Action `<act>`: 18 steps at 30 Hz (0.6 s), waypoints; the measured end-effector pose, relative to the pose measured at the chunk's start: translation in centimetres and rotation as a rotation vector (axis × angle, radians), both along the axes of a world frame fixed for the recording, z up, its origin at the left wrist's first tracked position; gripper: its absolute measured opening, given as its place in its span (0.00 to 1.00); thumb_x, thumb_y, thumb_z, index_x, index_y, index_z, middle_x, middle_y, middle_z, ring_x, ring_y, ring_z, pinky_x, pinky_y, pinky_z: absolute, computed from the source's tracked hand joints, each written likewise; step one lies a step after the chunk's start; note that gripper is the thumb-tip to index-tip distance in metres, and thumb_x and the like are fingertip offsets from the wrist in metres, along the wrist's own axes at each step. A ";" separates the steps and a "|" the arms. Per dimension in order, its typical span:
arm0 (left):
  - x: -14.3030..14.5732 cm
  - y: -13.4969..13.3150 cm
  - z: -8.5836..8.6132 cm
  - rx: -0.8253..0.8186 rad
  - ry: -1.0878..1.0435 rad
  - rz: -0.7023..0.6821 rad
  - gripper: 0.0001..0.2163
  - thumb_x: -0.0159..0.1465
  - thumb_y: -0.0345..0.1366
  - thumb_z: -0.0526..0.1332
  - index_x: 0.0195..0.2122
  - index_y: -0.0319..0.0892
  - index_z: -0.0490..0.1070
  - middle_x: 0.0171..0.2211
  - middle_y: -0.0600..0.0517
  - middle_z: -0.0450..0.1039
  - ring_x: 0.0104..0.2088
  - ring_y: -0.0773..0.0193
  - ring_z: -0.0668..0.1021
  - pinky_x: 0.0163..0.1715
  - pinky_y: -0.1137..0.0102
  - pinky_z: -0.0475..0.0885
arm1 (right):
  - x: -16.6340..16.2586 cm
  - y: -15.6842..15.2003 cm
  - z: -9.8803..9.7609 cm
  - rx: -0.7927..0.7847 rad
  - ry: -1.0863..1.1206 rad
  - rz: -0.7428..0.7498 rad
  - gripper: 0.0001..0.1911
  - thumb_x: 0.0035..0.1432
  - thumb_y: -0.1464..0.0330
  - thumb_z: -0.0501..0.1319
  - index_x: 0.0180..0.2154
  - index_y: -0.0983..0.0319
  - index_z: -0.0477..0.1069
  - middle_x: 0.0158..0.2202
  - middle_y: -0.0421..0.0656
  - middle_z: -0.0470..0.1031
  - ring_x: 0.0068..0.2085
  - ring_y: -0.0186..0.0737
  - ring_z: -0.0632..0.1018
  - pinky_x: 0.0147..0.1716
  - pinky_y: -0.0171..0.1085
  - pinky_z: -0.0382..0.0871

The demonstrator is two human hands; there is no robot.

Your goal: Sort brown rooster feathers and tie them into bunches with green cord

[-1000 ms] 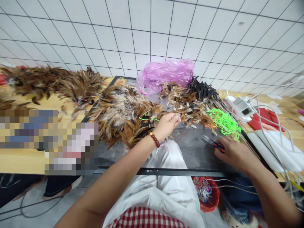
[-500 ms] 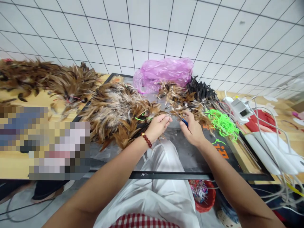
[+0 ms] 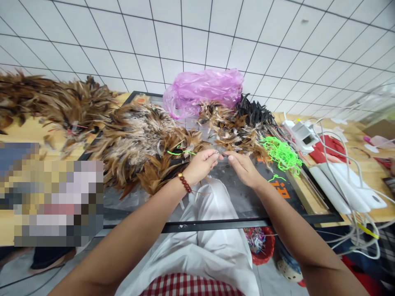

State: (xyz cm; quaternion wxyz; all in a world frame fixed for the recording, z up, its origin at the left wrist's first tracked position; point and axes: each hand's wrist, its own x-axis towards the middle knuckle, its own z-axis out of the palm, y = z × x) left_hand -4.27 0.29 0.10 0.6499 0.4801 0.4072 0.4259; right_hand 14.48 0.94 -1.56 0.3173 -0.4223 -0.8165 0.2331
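Your right hand (image 3: 243, 167) has come in just beside your left hand (image 3: 200, 165) at frame centre, closed around a slim tool (image 3: 224, 154), mostly hidden; the left pinches a tiny object (image 3: 218, 152), unclear. Brown feathers (image 3: 135, 137) cover dark tabletop (image 3: 249, 207) left of centre; tiled wall (image 3: 196, 41) blurs upper right.

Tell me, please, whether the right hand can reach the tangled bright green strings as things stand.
Probably yes: the right hand is near, and the green strings lie uncovered to its right, although it seems occupied.
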 end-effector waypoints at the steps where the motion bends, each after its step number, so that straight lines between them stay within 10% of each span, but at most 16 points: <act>1: 0.0 0.0 0.0 0.004 0.004 -0.003 0.08 0.63 0.35 0.58 0.31 0.37 0.72 0.18 0.59 0.57 0.17 0.75 0.56 0.18 0.77 0.49 | 0.1 0.0 0.0 -0.033 0.028 0.020 0.23 0.69 0.56 0.45 0.49 0.61 0.72 0.35 0.43 0.76 0.36 0.38 0.76 0.38 0.37 0.66; 18: -0.3 -0.1 0.1 0.018 0.096 -0.057 0.08 0.61 0.36 0.59 0.29 0.38 0.72 0.19 0.57 0.58 0.19 0.74 0.57 0.19 0.77 0.49 | 0.2 -0.2 0.2 -0.215 0.170 0.100 0.21 0.68 0.55 0.47 0.37 0.63 0.68 0.26 0.37 0.61 0.29 0.32 0.63 0.32 0.34 0.58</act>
